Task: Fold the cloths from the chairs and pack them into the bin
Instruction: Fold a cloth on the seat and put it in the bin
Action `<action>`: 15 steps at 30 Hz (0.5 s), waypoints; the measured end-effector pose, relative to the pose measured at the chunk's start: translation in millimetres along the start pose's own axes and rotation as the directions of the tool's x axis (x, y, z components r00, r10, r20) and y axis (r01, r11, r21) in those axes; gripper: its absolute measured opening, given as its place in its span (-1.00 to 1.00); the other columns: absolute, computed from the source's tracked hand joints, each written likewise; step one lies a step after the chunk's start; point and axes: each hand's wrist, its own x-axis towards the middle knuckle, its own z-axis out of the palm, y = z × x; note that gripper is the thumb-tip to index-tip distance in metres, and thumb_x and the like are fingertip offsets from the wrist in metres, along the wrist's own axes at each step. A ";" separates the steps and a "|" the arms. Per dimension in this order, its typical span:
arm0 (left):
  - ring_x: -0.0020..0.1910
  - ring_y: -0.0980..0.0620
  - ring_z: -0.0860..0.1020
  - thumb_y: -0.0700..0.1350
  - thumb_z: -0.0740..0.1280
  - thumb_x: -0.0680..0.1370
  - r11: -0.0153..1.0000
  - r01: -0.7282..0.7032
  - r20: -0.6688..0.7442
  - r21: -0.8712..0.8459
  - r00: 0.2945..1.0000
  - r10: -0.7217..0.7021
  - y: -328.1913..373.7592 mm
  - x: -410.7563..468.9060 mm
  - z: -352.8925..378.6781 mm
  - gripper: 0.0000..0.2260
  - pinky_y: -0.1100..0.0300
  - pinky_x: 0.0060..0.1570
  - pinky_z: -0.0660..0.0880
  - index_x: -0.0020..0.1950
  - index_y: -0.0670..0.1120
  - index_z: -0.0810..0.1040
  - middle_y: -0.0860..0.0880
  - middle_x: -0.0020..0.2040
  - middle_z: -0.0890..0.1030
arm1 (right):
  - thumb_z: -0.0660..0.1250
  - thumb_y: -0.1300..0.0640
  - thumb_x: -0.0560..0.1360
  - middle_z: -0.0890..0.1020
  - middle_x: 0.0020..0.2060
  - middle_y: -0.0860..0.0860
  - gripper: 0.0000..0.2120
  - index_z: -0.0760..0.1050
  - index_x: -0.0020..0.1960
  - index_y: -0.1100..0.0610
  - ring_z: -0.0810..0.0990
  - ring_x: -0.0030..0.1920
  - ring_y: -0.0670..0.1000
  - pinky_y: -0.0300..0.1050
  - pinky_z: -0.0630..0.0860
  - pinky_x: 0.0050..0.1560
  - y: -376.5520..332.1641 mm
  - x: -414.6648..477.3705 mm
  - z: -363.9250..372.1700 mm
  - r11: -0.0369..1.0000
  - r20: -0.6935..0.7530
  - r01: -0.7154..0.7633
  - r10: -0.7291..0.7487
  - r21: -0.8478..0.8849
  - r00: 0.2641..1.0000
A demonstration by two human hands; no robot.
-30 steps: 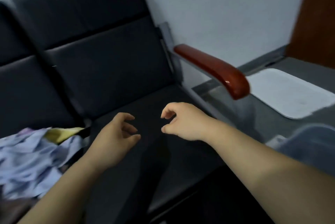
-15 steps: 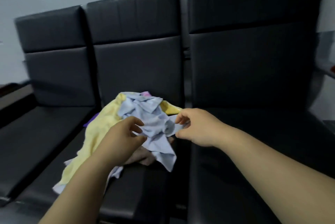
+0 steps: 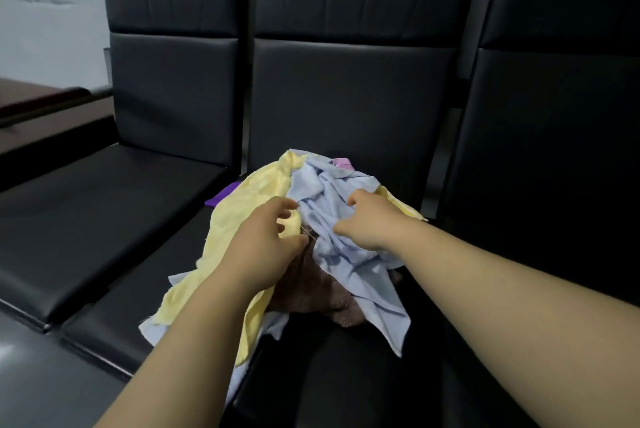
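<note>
Three black padded chairs stand side by side in a row, the left chair [image 3: 173, 81], the middle chair [image 3: 353, 88] and the right chair [image 3: 561, 115], their backs against a pale grey-white wall [image 3: 52, 46] that bears a dark scuff [image 3: 48, 1]. Past the left chair's outer edge runs a blurred reddish-brown wooden ledge [image 3: 41, 105]. Smooth grey floor [image 3: 45, 386] shows before the seats' front edges, under dim, even light.

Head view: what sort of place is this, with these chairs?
Probably a waiting area or an office lobby. A row of black padded chairs stands side by side against a plain pale wall, and a dark wooden surface, perhaps a desk, shows at the left edge.
</note>
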 end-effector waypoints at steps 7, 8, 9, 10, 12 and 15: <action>-0.06 0.25 0.55 -0.09 0.44 0.54 0.999 0.001 0.064 -0.041 0.998 0.001 -5.3 21.0 20.4 -0.44 0.41 -0.25 0.38 0.47 0.17 0.32 0.15 0.21 0.48 | 0.31 0.16 0.59 0.51 -0.22 0.03 -0.81 0.43 -0.19 0.10 0.49 -0.15 0.06 -0.13 0.30 -0.39 13.4 36.1 3.2 0.878 0.042 0.033 -0.015 -0.478 0.999; -0.10 0.25 0.55 -0.10 0.44 0.53 0.998 -0.004 0.054 -0.055 0.998 0.007 -4.1 22.7 21.9 -0.42 0.43 -0.27 0.38 0.49 0.17 0.31 0.14 0.21 0.48 | 0.35 0.15 0.57 0.48 -0.26 0.01 -0.78 0.41 -0.22 0.11 0.46 -0.20 0.04 -0.14 0.29 -0.39 15.4 35.6 -5.9 0.919 0.007 0.054 -0.056 -0.390 0.998; -0.13 0.24 0.57 -0.10 0.45 0.52 0.997 -0.013 0.045 -0.071 0.999 0.016 -2.8 24.2 23.3 -0.39 0.42 -0.27 0.40 0.50 0.18 0.29 0.12 0.22 0.47 | 0.38 0.13 0.55 0.47 -0.30 -0.01 -0.77 0.41 -0.24 0.13 0.43 -0.25 0.02 -0.13 0.30 -0.37 16.7 33.1 -16.7 0.979 -0.058 0.066 -0.079 -0.194 0.995; -0.14 0.22 0.57 -0.10 0.46 0.50 0.995 -0.026 0.042 -0.092 0.999 0.030 -1.0 25.4 25.1 -0.34 0.41 -0.24 0.43 0.52 0.18 0.27 0.10 0.25 0.46 | 0.39 0.10 0.52 0.48 -0.31 0.00 -0.78 0.43 -0.23 0.14 0.42 -0.26 0.01 -0.12 0.33 -0.31 17.8 30.1 -27.1 0.994 -0.129 0.090 -0.080 0.070 0.988; -0.14 0.20 0.59 -0.07 0.51 0.46 0.987 -0.059 0.057 -0.151 0.996 0.068 1.6 26.0 29.2 -0.23 0.34 -0.16 0.49 0.57 0.20 0.20 0.07 0.33 0.39 | 0.36 0.02 0.43 0.53 -0.24 0.04 -0.86 0.47 -0.21 0.06 0.47 -0.17 0.03 -0.03 0.41 -0.13 16.5 20.3 -45.6 0.849 -0.187 0.136 -0.044 0.511 0.981; -0.04 0.18 0.62 0.02 0.58 0.37 0.966 -0.078 0.099 -0.247 0.990 0.105 8.8 21.7 35.7 -0.01 0.21 -0.01 0.59 0.59 0.31 0.02 0.18 0.43 0.20 | 0.29 0.04 0.53 0.65 0.06 0.14 -0.87 0.54 -0.01 0.07 0.63 0.09 0.14 0.15 0.56 0.16 15.2 0.0 -63.6 0.508 -0.134 0.109 0.013 0.854 0.991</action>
